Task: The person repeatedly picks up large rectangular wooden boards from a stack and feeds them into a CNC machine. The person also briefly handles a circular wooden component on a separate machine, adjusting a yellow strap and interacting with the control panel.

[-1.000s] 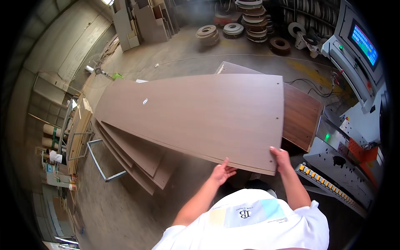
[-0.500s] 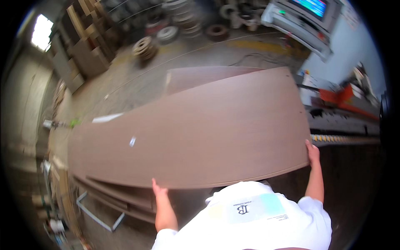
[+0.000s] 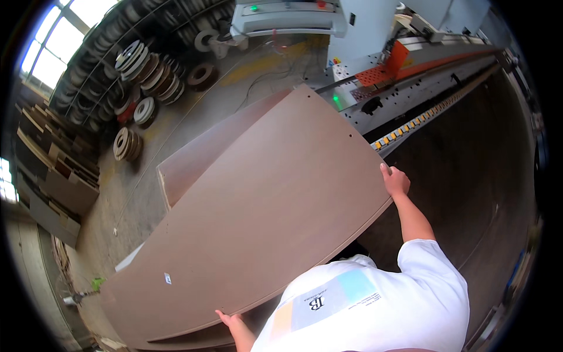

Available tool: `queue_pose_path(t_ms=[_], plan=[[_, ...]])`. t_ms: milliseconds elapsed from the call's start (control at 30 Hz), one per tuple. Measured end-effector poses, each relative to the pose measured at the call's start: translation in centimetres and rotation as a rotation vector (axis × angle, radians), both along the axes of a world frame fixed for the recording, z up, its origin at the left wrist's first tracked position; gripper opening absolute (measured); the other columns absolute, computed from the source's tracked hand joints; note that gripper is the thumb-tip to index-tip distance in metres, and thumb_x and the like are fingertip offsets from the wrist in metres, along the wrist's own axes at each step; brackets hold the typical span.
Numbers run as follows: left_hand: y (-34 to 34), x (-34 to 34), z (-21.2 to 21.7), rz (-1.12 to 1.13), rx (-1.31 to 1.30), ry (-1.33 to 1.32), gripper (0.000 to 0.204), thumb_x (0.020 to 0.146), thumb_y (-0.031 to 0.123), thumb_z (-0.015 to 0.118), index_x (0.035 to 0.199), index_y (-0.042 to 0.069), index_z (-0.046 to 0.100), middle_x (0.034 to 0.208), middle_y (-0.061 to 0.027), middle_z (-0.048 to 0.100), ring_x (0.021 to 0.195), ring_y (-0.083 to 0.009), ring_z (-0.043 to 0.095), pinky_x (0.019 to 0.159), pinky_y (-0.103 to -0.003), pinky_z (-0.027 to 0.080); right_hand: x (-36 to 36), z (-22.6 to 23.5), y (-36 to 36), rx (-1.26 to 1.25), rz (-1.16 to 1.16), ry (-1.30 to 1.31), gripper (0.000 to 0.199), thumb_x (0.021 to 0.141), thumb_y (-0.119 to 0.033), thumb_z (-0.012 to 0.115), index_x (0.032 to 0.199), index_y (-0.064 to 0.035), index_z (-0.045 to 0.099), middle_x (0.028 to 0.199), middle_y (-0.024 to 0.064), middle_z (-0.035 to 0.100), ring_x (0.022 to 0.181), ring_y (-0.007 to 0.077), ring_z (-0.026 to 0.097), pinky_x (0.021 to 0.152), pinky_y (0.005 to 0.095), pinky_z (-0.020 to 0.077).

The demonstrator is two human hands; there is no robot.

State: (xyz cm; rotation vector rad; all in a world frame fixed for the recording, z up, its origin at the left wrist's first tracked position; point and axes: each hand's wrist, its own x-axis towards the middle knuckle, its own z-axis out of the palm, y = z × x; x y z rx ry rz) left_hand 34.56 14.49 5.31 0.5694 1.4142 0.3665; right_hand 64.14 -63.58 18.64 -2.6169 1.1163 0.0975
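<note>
A large brown wooden panel point(image 3: 264, 193) spans the view in front of me, with a small white label point(image 3: 168, 278) toward its left part and small dark holes near its far right edge. My right hand point(image 3: 397, 180) grips its right end, thumb on top and fingers curled over the edge. My left hand point(image 3: 230, 320) holds the near long edge, thumb up on the face; its other fingers are hidden under the panel. Beneath the far side lies another brown panel point(image 3: 205, 152), partly covered.
A machine with an orange guard point(image 3: 400, 60) and a yellow-dotted conveyor track point(image 3: 407, 126) stands at the right. Its grey control console point(image 3: 287, 17) is at the top. Edge-banding rolls point(image 3: 127, 144) sit on the floor and racks at far left, near leaning boards point(image 3: 47, 176).
The view has swung to the right, so the panel now lies slanted, its right end pointing up toward the machine. Both hands keep their holds on the panel.
</note>
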Motion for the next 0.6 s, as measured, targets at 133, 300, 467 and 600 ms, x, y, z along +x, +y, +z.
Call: queue_pose_path(t_ms=[133, 300, 467, 600], plan=[[-5.2, -0.7, -0.3, -0.156, -0.012, -0.123, 0.082, 0.097, 0.072, 0.044, 0.147, 0.007, 0.049, 0.152, -0.0092, 0.049, 0.138, -0.0326, 0.046, 0.114, -0.051, 0.039, -0.8, -2.4, -3.4, -0.075, -0.014, -0.046, 0.064, 0.097, -0.066, 0.045, 0.094, -0.0069, 0.070, 0.096, 0.0212, 0.073, 0.095, 0.0435, 0.068, 0.081, 0.0517, 0.0536], [-7.0, -5.7, -2.4, -0.617, 0.197, -0.246, 0.090, 0.097, 0.001, 0.054, 0.163, 0.012, -0.005, 0.146, -0.0195, 0.046, 0.114, -0.0227, 0.054, 0.095, -0.035, 0.048, -2.0, -2.6, -9.2, -0.038, -0.080, 0.027, 0.064, 0.097, -0.066, 0.044, 0.098, -0.0079, 0.071, 0.102, 0.0207, 0.073, 0.100, 0.0423, 0.068, 0.086, 0.0508, 0.0533], [-16.7, 0.8, 7.3, -0.535, 0.159, -0.096, 0.096, 0.089, -0.006, 0.060, 0.163, 0.007, 0.001, 0.157, -0.0203, 0.030, 0.128, -0.0274, 0.048, 0.109, -0.035, 0.042, -2.7, -3.6, -13.5, -0.029, -0.111, 0.065, 0.066, 0.097, -0.068, 0.043, 0.099, -0.0075, 0.070, 0.105, 0.0211, 0.071, 0.102, 0.0429, 0.066, 0.087, 0.0497, 0.0526], [-25.0, 4.9, 16.4, -0.950, 0.484, 0.298, 0.089, 0.091, 0.000, 0.065, 0.162, 0.005, 0.011, 0.159, -0.0210, 0.029, 0.138, -0.0294, 0.042, 0.117, -0.037, 0.034, -2.9, -3.7, -16.2, -0.020, -0.119, 0.076, 0.066, 0.097, -0.068, 0.042, 0.099, -0.0074, 0.069, 0.105, 0.0210, 0.071, 0.103, 0.0423, 0.066, 0.087, 0.0499, 0.0525]])
